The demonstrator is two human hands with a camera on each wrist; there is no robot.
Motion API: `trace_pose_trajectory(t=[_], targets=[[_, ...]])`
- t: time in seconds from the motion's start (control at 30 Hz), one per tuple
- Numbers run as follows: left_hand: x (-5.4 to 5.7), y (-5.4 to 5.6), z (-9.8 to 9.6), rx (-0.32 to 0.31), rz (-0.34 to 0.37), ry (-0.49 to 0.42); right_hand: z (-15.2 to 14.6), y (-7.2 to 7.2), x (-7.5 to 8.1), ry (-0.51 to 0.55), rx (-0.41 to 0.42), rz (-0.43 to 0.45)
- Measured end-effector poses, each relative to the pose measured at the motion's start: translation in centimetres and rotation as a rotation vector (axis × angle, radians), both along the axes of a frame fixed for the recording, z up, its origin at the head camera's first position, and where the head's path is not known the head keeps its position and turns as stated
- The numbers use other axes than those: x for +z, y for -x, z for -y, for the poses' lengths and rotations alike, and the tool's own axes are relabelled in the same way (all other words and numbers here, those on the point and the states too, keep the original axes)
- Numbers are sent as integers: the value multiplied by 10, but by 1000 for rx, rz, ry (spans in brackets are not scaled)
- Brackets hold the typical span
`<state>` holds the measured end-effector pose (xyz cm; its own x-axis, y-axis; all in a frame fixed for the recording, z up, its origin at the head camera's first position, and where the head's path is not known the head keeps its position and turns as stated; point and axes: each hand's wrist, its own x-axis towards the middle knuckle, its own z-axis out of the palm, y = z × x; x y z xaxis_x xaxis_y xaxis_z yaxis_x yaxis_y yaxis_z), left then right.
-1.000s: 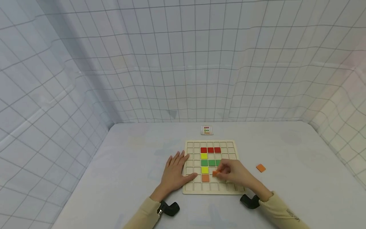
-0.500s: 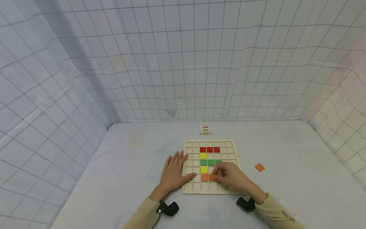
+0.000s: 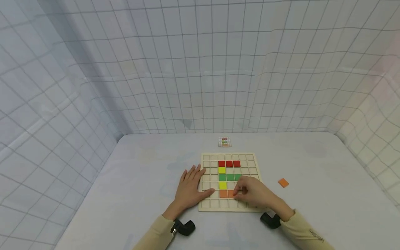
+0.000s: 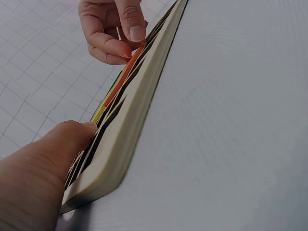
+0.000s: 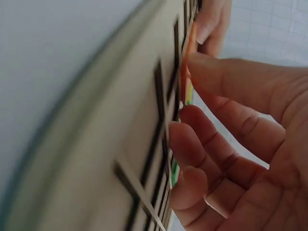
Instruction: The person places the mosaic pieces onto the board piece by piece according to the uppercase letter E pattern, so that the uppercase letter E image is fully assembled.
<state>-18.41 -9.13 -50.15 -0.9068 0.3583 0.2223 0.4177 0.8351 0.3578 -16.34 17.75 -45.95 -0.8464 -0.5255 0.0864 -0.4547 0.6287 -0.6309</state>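
Observation:
A pale wooden grid board (image 3: pixel 218 209) lies on the table. My left hand (image 3: pixel 188 192) rests at its left side with fingers spread, the thumb (image 4: pixel 72 137) lying over the board's edge. My right hand (image 3: pixel 253 191) has thumb and forefinger at the right end of an orange tile (image 3: pixel 231 193), which sits in a low row beside another orange tile (image 3: pixel 223 194). In the right wrist view the thumb tip meets the orange piece (image 5: pixel 191 43); the forefinger's contact is hidden. Above this row are red tiles (image 3: pixel 229 163), green tiles (image 3: pixel 230 177) and two yellow tiles (image 3: pixel 222 185).
One loose orange tile (image 3: pixel 283 182) lies on the white table to the right of the board. Behind the board is a small card (image 3: pixel 224 142) printed with a coloured grid pattern. A white gridded curtain (image 3: pixel 200 86) surrounds the table's back and sides.
My right hand has brought the second orange tile down and left, from tilted over the board to flat beside the first. Since then its fingertips have shifted slightly right. The left hand stays put.

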Motion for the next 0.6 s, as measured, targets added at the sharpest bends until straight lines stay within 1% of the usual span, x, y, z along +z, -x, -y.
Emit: trace_pose_trajectory(t=[0.07, 0.13, 0.2, 0.27, 0.4, 0.43, 0.53, 0.6], targets=[[1, -1, -1, -5, 5, -8, -6, 2, 4, -4, 3, -18], [2, -2, -1, -6, 9, -15, -15, 5, 10, -14, -18, -49], [2, -2, -1, -5, 6, -20, -24, 7, 17, -45, -75, -76], [3, -2, 0, -5, 1, -23, -35, 11, 22, -92, -149, -96], [3, -2, 0, -6, -2, -17, -61, 18, 26, -220, -267, -120], [3, -2, 0, -6, 0, -17, -68, 19, 27, -245, -287, -116], [3, -1, 0, -3, 0, -14, -86, 20, 29, -324, -312, -104], [3, -1, 0, 0, -1, -11, -95, 20, 31, -352, -318, -64]])
